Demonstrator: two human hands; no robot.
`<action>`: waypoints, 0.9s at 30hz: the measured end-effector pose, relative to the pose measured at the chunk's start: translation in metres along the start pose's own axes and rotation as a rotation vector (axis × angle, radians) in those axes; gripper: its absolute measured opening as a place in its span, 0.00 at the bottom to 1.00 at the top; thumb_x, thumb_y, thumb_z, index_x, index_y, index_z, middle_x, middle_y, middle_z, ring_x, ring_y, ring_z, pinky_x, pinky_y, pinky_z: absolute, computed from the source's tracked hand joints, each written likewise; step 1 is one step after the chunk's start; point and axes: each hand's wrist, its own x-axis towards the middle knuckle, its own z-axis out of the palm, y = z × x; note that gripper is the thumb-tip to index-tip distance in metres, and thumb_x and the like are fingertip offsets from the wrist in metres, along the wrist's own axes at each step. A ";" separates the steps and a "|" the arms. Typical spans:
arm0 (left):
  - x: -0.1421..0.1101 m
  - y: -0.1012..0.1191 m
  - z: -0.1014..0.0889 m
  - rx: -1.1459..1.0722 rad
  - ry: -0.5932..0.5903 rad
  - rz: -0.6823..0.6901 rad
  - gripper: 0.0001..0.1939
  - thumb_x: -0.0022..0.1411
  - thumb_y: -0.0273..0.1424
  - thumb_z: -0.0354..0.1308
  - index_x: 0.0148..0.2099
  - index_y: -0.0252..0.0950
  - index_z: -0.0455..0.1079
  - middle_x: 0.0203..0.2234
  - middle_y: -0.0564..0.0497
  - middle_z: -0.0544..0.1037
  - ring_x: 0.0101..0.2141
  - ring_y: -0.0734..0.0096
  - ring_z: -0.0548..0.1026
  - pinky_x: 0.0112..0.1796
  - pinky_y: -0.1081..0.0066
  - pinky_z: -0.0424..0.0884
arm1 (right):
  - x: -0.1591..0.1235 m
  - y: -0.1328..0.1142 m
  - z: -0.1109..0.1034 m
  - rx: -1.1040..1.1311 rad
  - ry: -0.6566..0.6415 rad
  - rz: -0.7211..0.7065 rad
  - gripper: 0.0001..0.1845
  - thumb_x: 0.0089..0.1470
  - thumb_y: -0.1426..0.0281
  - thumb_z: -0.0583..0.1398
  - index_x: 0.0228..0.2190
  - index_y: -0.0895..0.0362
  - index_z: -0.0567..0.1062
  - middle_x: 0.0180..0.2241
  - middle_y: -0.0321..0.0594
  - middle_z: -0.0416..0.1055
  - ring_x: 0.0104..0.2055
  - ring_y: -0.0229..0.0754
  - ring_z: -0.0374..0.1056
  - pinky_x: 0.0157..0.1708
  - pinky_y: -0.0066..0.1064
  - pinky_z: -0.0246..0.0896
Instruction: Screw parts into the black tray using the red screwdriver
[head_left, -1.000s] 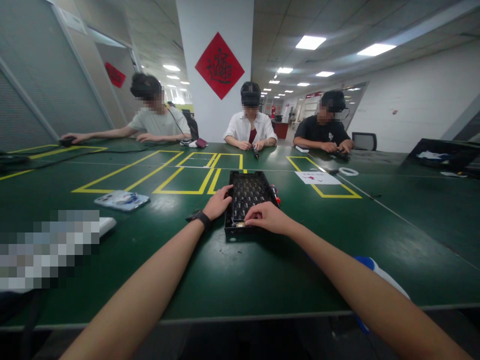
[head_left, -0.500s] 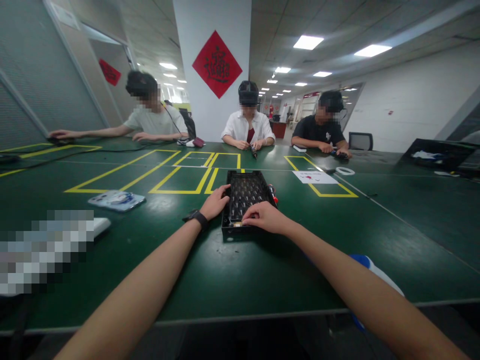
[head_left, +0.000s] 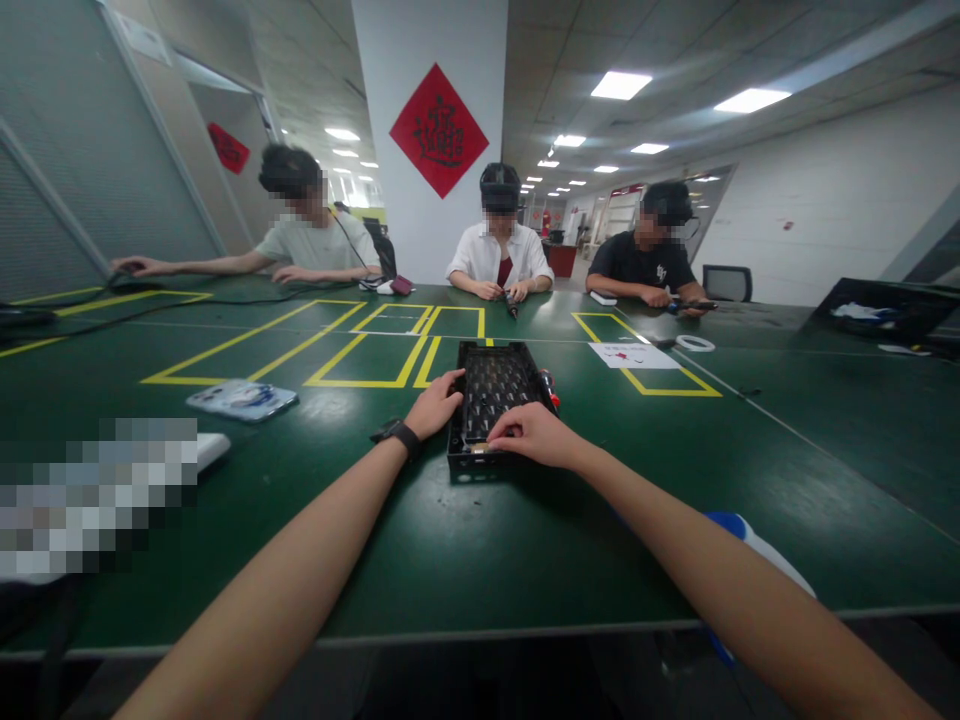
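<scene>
On the green table in front of me is an open black plastic case [head_left: 504, 362], its floor patterned with rows of raised, glinting shapes. My left hand [head_left: 437, 405], with a dark watch on the wrist, grips the case's left wall, fingers on the rim. My right hand [head_left: 531, 434] reaches over the near right corner, thumb and fingertips pinched together at a small tan piece [head_left: 478, 448] inside the near end. The fingers partly cover that piece. Something red [head_left: 553, 398] shows beside the case's right wall.
Yellow tape outlines [head_left: 360, 383] mark the table. A phone [head_left: 244, 398] lies to the left, near a blurred-out pale object [head_left: 97, 500]. A printed sheet [head_left: 634, 356] and white ring [head_left: 695, 343] lie right; a blue-and-white object [head_left: 757, 548] is near my right forearm. Three people sit opposite.
My view has shifted slightly, moving the whole scene a little right. Both hands stay at the same places on the case. The person at far right now holds a dark object differently.
</scene>
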 end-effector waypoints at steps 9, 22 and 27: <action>0.001 -0.002 0.001 -0.005 -0.004 -0.001 0.28 0.53 0.29 0.47 0.59 0.35 0.57 0.49 0.46 0.68 0.48 0.63 0.67 0.51 0.61 0.61 | 0.001 0.001 0.001 0.013 0.014 -0.014 0.12 0.47 0.64 0.62 0.30 0.59 0.79 0.25 0.38 0.72 0.24 0.31 0.57 0.27 0.24 0.50; 0.001 -0.001 0.000 -0.020 -0.008 -0.002 0.28 0.53 0.28 0.47 0.59 0.35 0.57 0.50 0.46 0.68 0.48 0.64 0.67 0.52 0.61 0.61 | 0.000 0.000 0.000 -0.003 -0.006 -0.004 0.12 0.48 0.64 0.61 0.30 0.60 0.79 0.23 0.36 0.70 0.23 0.30 0.56 0.26 0.23 0.48; 0.001 -0.001 0.000 -0.018 -0.004 -0.014 0.29 0.53 0.28 0.47 0.59 0.36 0.57 0.50 0.46 0.68 0.48 0.63 0.67 0.51 0.61 0.61 | 0.000 -0.001 0.001 0.006 0.006 0.004 0.12 0.47 0.64 0.62 0.30 0.59 0.79 0.25 0.37 0.71 0.24 0.31 0.57 0.26 0.24 0.50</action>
